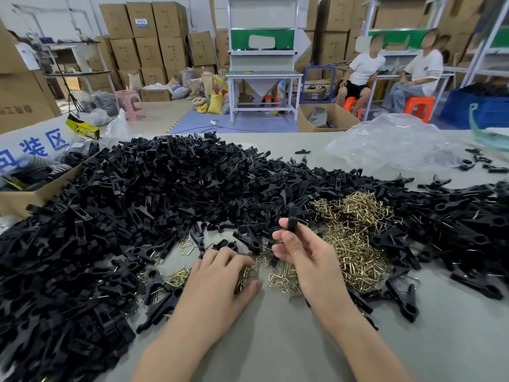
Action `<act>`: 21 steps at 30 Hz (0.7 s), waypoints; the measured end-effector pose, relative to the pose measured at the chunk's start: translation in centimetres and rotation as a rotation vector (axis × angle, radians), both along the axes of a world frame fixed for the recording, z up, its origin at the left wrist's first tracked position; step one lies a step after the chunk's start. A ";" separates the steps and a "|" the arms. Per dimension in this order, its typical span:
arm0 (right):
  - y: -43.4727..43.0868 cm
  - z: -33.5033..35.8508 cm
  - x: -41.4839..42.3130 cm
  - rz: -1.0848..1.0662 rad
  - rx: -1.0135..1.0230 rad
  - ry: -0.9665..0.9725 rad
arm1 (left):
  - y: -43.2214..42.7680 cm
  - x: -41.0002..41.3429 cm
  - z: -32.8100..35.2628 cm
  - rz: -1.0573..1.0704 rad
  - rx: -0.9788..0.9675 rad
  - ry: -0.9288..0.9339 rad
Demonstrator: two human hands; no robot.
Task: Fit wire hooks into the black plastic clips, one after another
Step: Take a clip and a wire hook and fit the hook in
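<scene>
A big heap of black plastic clips (154, 188) covers the grey table (275, 348) from the left edge to the far right. A pile of brass-coloured wire hooks (355, 232) lies in the middle right, with looser hooks (281, 279) between my hands. My right hand (305, 252) is raised above the hooks and pinches one black clip (292, 219) upright between thumb and fingers. My left hand (223, 274) lies palm down on the table, its fingertips on the loose hooks; whether it grips one is hidden.
An open cardboard box (35, 188) stands at the table's left edge. A crumpled clear plastic bag (394, 142) lies at the far right. Clips with hooks fitted (405, 296) lie to the right of my right hand. Two people sit on orange stools beyond the table.
</scene>
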State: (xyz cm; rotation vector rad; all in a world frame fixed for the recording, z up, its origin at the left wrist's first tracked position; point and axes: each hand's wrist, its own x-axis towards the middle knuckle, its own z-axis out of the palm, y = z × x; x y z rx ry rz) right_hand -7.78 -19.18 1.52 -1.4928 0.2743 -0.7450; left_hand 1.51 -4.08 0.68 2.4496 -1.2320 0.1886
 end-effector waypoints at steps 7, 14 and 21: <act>-0.1 -0.2 0.1 -0.017 -0.085 0.046 | -0.5 -0.2 0.4 0.026 0.065 -0.139; -0.1 -0.5 0.3 -0.053 -0.135 0.086 | -0.4 0.2 0.4 0.042 0.005 -0.019; -0.2 -0.6 0.2 -0.052 -0.149 0.123 | -0.1 0.5 0.1 0.023 0.049 0.001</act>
